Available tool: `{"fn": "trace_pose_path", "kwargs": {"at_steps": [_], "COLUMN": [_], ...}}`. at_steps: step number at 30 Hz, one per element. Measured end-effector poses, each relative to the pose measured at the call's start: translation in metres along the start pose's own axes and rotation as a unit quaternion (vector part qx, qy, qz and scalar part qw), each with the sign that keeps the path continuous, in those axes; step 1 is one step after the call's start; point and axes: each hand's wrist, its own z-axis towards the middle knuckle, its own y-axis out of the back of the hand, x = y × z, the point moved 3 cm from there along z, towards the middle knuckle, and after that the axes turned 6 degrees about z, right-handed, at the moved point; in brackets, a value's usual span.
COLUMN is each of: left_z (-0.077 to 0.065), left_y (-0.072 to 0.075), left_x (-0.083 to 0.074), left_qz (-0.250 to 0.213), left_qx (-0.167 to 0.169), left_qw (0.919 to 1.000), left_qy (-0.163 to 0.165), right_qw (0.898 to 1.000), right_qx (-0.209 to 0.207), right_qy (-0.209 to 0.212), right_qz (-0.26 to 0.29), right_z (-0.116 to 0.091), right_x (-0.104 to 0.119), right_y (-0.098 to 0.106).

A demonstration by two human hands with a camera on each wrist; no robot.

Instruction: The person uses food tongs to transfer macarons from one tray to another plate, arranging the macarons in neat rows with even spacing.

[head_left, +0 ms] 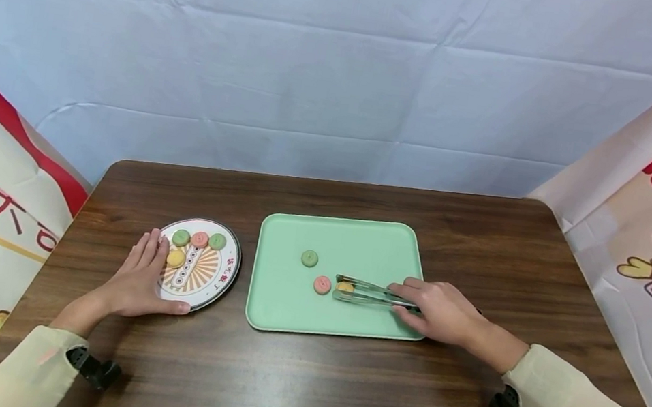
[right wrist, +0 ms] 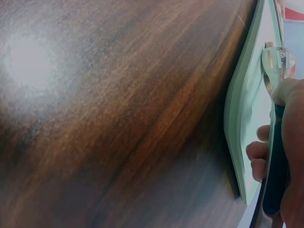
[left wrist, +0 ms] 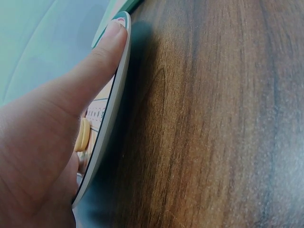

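Observation:
My left hand [head_left: 140, 275] rests on the left side of a round white patterned plate [head_left: 223, 279], fingers straight and thumb on the near rim. On the plate sit two green macarons [head_left: 181, 237], a pink macaron [head_left: 199, 239] and a yellow macaron [head_left: 176, 258]. My right hand [head_left: 442, 310] holds metal tongs [head_left: 372, 299] with dark handles over a light green tray [head_left: 287, 312]. A yellow macaron [head_left: 345, 288] lies between the tong tips; whether they squeeze it I cannot tell. Left of the tips are a pink macaron [head_left: 322, 285] and a green macaron [head_left: 309, 258].
The plate and tray stand apart on a dark wooden table [head_left: 301, 393]. A pale cloth [head_left: 340, 95] hangs behind the table's back edge. Printed cloths hang at both sides.

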Motion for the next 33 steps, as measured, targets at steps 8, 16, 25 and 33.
{"fn": "trace_pose_path", "kwargs": {"at_steps": [8, 16, 25, 33], "left_z": [0.000, 0.001, 0.000, 0.000], "left_y": [0.001, 0.001, 0.001, -0.001], "left_x": [-0.002, -0.001, -0.001, 0.002], "left_qz": [0.003, 0.014, 0.008, -0.011], "left_qx": [0.002, 0.012, 0.000, -0.021], "left_qw": [1.0000, 0.9998, 1.0000, 0.9996], "left_qy": [0.002, 0.003, -0.004, -0.018], "right_qw": [1.000, 1.000, 1.000, 1.000], "right_qx": [-0.003, -0.011, -0.019, -0.025], "right_qy": [0.002, 0.007, 0.008, 0.014], "right_qz": [0.007, 0.006, 0.003, 0.006], "right_z": [-0.001, -0.003, -0.002, 0.004], "right_x": [0.001, 0.001, 0.000, 0.001], "right_y": [0.000, 0.001, 0.005, 0.010]}}
